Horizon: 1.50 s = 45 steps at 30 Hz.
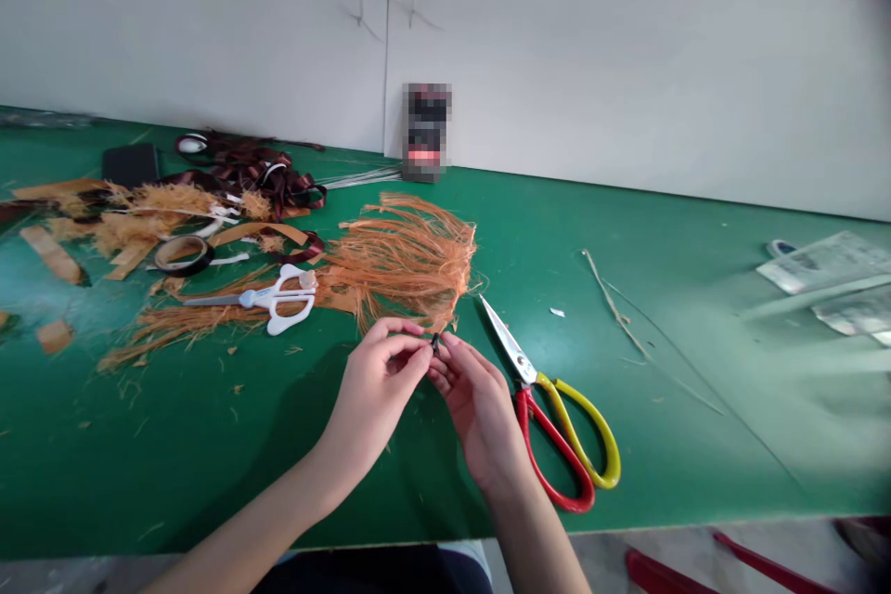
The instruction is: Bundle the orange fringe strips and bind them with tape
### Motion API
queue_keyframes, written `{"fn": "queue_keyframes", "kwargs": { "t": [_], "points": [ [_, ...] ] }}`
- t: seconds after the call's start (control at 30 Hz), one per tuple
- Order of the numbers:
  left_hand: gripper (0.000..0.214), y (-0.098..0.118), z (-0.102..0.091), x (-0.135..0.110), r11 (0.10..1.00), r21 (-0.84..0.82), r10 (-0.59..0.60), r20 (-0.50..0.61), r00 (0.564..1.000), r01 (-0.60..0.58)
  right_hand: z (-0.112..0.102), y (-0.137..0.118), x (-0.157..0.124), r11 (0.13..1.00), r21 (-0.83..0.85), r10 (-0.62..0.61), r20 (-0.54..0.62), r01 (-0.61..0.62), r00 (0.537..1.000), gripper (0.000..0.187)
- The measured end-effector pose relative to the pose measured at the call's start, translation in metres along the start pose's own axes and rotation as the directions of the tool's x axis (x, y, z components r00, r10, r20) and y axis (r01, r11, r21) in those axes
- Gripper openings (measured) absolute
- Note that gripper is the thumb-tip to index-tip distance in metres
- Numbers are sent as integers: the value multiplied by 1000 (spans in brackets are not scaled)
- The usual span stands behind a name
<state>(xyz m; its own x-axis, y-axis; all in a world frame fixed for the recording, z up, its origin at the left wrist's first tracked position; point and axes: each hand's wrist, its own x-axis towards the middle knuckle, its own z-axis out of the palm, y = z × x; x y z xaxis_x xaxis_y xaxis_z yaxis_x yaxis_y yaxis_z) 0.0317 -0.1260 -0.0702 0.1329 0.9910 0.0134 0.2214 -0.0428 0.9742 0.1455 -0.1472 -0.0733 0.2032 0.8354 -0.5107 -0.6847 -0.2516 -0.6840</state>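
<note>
Above the green table, my left hand (376,385) and my right hand (484,413) meet at the fingertips. Both pinch a small black piece (435,343), mostly covered by the fingers; its kind cannot be made out. Just beyond the fingertips lies a fringe of orange-brown fibre strands (410,260). Large scissors (522,367) with one red and one yellow handle lie beside my right hand, their blades nearly together. White-handled scissors (278,297) rest across more loose strands to the left of my hands.
A roll of black tape (183,255) lies among brown strips and fluffy fibre tufts (149,218). Dark brown ribbon (261,172) is heaped behind. A pixelated box (426,135) stands against the white wall. Thin stems (619,320) and clear plastic packets (828,264) lie at right.
</note>
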Motion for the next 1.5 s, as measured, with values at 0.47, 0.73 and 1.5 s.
{"fn": "queue_keyframes", "kwargs": {
  "t": [0.47, 0.73, 1.5],
  "points": [
    [13, -2, 2, -5, 962, 207, 194, -51, 980, -180, -2, -8, -4, 999, 12, -34, -155, 37, 987, 43],
    [15, -2, 5, -7, 911, 267, 346, -77, 935, -315, 1, -10, -12, 984, -110, -145, -73, 137, 987, 35],
    [5, -14, 18, -21, 892, 308, 381, -113, 918, -332, -20, -15, -13, 957, -284, -86, -97, 56, 992, 33]
  ]
}}
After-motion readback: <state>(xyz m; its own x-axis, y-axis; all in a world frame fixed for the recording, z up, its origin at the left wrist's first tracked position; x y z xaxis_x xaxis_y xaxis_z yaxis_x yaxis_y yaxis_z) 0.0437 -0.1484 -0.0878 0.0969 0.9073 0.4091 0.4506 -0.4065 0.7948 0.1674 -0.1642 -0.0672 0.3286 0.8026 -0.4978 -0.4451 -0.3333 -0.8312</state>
